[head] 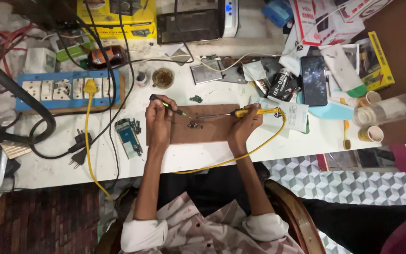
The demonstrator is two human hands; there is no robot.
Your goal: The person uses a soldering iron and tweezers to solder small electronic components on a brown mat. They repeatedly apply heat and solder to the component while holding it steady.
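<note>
The left hand (158, 120) grips a thin green-and-black tool (166, 105), its tip angled down toward a small metal part (194, 125). The right hand (244, 126) grasps a yellow-handled soldering iron (240, 113), whose tip points at the same part. The part lies on a brown board (210, 131) on the white workbench (175, 157). A small blue circuit board (128, 136) lies just left of the brown board.

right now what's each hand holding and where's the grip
Left hand holds a thin dark tool by its handle. Right hand holds the yellow soldering iron by its handle, near the cord end.
</note>
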